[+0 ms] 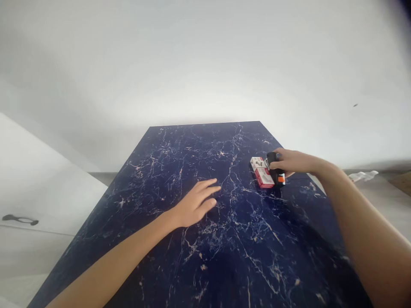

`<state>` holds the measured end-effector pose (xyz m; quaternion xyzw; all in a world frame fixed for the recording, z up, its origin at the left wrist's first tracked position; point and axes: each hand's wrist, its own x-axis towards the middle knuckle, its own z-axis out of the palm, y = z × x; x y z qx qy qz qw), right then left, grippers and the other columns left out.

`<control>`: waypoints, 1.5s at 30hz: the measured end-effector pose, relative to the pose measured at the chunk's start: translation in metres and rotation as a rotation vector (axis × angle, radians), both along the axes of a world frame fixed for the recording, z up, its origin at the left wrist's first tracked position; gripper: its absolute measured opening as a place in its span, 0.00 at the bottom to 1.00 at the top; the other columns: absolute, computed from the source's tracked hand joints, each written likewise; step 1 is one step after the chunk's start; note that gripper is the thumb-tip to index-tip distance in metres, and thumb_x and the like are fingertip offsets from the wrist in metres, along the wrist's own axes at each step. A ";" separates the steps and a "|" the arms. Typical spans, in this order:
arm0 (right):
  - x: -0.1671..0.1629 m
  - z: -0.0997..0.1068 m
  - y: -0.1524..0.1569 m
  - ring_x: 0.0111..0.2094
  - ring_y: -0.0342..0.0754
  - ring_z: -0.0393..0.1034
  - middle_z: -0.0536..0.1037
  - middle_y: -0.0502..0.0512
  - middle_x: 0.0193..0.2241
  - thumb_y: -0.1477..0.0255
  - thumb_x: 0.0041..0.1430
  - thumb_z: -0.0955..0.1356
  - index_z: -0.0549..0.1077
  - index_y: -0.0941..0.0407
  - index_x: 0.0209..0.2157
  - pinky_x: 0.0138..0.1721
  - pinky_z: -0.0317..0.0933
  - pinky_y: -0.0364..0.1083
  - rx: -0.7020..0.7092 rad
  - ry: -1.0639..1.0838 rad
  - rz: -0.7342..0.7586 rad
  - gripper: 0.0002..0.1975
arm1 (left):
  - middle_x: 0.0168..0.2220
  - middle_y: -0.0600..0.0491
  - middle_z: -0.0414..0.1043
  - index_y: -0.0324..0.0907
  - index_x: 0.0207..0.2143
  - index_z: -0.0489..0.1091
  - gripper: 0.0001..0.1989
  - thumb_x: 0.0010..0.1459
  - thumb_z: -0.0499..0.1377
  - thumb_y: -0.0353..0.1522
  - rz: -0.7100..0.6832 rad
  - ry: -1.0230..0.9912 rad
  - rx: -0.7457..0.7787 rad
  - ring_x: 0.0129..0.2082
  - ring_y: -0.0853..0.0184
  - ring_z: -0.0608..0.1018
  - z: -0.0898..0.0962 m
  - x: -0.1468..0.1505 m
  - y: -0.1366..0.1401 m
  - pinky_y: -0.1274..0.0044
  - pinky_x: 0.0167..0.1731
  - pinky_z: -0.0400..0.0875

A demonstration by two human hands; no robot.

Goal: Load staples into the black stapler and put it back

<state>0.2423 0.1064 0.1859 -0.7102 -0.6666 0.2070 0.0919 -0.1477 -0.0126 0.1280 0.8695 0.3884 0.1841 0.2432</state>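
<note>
At the right side of the table, my right hand (285, 161) has its thumb and fingers closed around a black object (276, 170) with an orange patch on its near end. Its exact kind cannot be made out, and my fingers cover part of it. Touching or very close to its left side are two small boxes: a red and white box (264, 178) in front and a mostly white box (257, 163) behind. My left hand (197, 203) is open over the middle of the table, fingers spread and holding nothing, well to the left of the boxes.
The table (192, 154) has a dark blue marbled top with white veins, and its far edge meets a pale wall (205, 64). A white panel with a dark handle (21, 220) is at the left. Crumpled clear plastic (362, 176) lies beyond the right edge.
</note>
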 end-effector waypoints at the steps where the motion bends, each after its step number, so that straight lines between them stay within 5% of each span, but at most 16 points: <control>1: -0.015 0.000 0.000 0.28 0.51 0.77 0.81 0.65 0.36 0.63 0.50 0.74 0.73 0.56 0.46 0.28 0.70 0.48 -0.086 0.065 0.065 0.22 | 0.73 0.54 0.53 0.56 0.70 0.58 0.25 0.75 0.44 0.45 0.056 -0.052 -0.002 0.73 0.55 0.57 0.001 -0.009 0.001 0.56 0.70 0.57; 3: -0.051 0.000 -0.001 0.28 0.53 0.78 0.81 0.67 0.38 0.62 0.53 0.72 0.69 0.56 0.50 0.27 0.72 0.50 -0.172 0.138 0.166 0.24 | 0.70 0.52 0.59 0.55 0.69 0.59 0.24 0.75 0.45 0.45 0.191 -0.155 0.011 0.70 0.56 0.62 0.000 -0.032 0.002 0.57 0.69 0.58; 10: -0.242 -0.005 -0.007 0.30 0.58 0.79 0.83 0.65 0.36 0.61 0.54 0.73 0.70 0.57 0.50 0.33 0.74 0.55 -0.032 0.264 0.431 0.24 | 0.60 0.45 0.72 0.46 0.68 0.58 0.28 0.73 0.46 0.49 0.703 -0.511 0.185 0.60 0.56 0.74 -0.015 -0.120 0.019 0.59 0.62 0.67; 14: -0.349 -0.014 -0.016 0.38 0.61 0.80 0.82 0.65 0.39 0.54 0.55 0.74 0.71 0.57 0.46 0.40 0.74 0.55 0.078 0.370 0.491 0.25 | 0.67 0.46 0.64 0.47 0.69 0.58 0.30 0.72 0.47 0.50 0.749 -0.541 0.171 0.67 0.55 0.67 -0.021 -0.160 0.036 0.59 0.67 0.61; 18: -0.403 -0.045 -0.031 0.45 0.59 0.79 0.81 0.62 0.44 0.49 0.63 0.68 0.68 0.56 0.54 0.46 0.73 0.54 0.165 0.558 0.422 0.29 | 0.69 0.47 0.62 0.46 0.65 0.67 0.30 0.69 0.49 0.52 0.725 -0.467 0.054 0.69 0.54 0.64 -0.023 -0.197 0.043 0.58 0.69 0.56; 22: -0.408 -0.069 -0.035 0.55 0.55 0.73 0.75 0.64 0.54 0.53 0.72 0.59 0.67 0.56 0.59 0.58 0.65 0.54 0.352 0.623 0.308 0.25 | 0.73 0.49 0.54 0.51 0.64 0.68 0.31 0.64 0.56 0.54 0.611 -0.175 0.022 0.73 0.50 0.57 -0.012 -0.224 0.038 0.54 0.70 0.50; 25: -0.398 -0.070 -0.024 0.58 0.55 0.70 0.73 0.65 0.58 0.56 0.74 0.58 0.67 0.57 0.61 0.61 0.62 0.54 0.319 0.652 0.281 0.25 | 0.75 0.49 0.46 0.51 0.64 0.69 0.36 0.59 0.62 0.55 0.462 -0.004 -0.021 0.73 0.43 0.54 0.000 -0.233 0.035 0.52 0.68 0.54; 31: -0.388 -0.070 -0.004 0.58 0.51 0.71 0.76 0.55 0.56 0.66 0.74 0.57 0.74 0.51 0.55 0.60 0.64 0.51 0.323 0.565 0.590 0.19 | 0.76 0.48 0.42 0.52 0.66 0.66 0.38 0.58 0.63 0.56 0.399 0.041 -0.059 0.73 0.41 0.52 0.008 -0.234 0.036 0.51 0.67 0.55; 37: -0.390 -0.078 0.000 0.55 0.52 0.70 0.71 0.61 0.60 0.82 0.61 0.60 0.74 0.58 0.54 0.60 0.64 0.50 0.398 0.483 0.632 0.22 | 0.74 0.47 0.50 0.50 0.65 0.68 0.36 0.58 0.63 0.53 0.514 0.056 0.032 0.73 0.41 0.53 0.012 -0.210 0.027 0.48 0.66 0.56; 45: -0.363 -0.074 0.002 0.52 0.59 0.64 0.73 0.62 0.48 0.71 0.67 0.63 0.76 0.56 0.49 0.56 0.64 0.55 0.606 0.212 0.781 0.13 | 0.58 0.49 0.75 0.49 0.55 0.77 0.23 0.60 0.62 0.47 0.635 -0.017 0.199 0.59 0.49 0.75 0.016 -0.229 0.029 0.55 0.62 0.67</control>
